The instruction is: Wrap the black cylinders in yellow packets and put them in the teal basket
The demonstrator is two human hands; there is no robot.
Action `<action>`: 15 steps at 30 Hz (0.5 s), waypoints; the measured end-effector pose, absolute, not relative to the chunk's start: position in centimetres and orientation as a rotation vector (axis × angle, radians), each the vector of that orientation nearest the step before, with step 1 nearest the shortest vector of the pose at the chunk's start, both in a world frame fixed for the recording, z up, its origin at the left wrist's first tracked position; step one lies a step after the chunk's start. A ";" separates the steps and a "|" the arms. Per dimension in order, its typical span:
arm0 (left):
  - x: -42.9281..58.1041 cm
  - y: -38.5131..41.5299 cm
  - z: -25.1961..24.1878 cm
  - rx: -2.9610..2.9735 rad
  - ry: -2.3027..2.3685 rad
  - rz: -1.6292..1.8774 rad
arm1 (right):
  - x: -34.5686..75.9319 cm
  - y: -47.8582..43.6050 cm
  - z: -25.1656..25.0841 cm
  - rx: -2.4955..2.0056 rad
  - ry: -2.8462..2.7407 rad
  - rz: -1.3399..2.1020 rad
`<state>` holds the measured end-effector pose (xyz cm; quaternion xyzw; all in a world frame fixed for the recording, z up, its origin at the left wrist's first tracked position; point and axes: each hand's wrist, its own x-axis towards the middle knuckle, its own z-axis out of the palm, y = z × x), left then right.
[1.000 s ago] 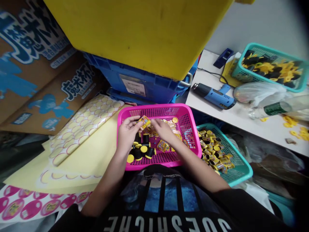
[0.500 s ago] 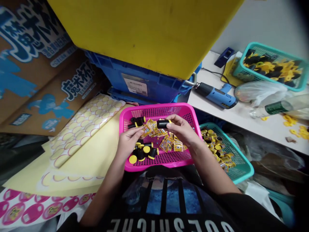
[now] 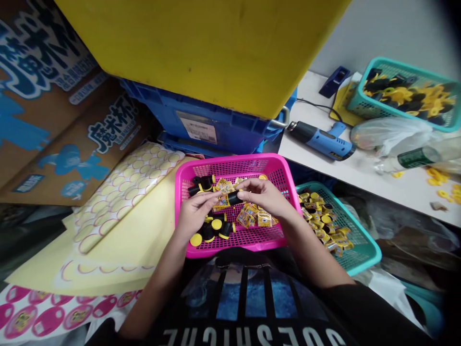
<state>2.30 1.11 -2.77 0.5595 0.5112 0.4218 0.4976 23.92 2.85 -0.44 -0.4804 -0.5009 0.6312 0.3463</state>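
A pink mesh basket rests on my lap and holds several small black cylinders with yellow caps and several yellow printed sleeves. Over its middle my right hand pinches one black cylinder by its right end. My left hand meets it from the left, fingers closed on a yellow printed sleeve at the cylinder's left end. Both hands hover just above the basket's contents.
A teal basket of wrapped pieces sits to my right. Another teal basket, a blue heat gun, a plastic bag and a bottle lie on the white table. Blue crate, yellow bin, sticker sheets and cardboard boxes fill the left.
My right hand picked a black cylinder out of the basket, lifted it, then brought it left to meet the yellow sleeve in my left hand.
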 end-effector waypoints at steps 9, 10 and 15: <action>4.8 0.3 -2.4 1.112 1.187 0.932 | 21.9 0.9 -2.6 -1.126 -1.069 1.610; 5.1 0.1 -2.4 1.101 1.200 0.958 | 21.6 0.6 -2.7 -1.088 -0.967 1.686; 6.2 -0.5 -2.2 1.050 1.176 1.011 | 20.6 -0.5 -2.9 -0.896 -0.590 2.042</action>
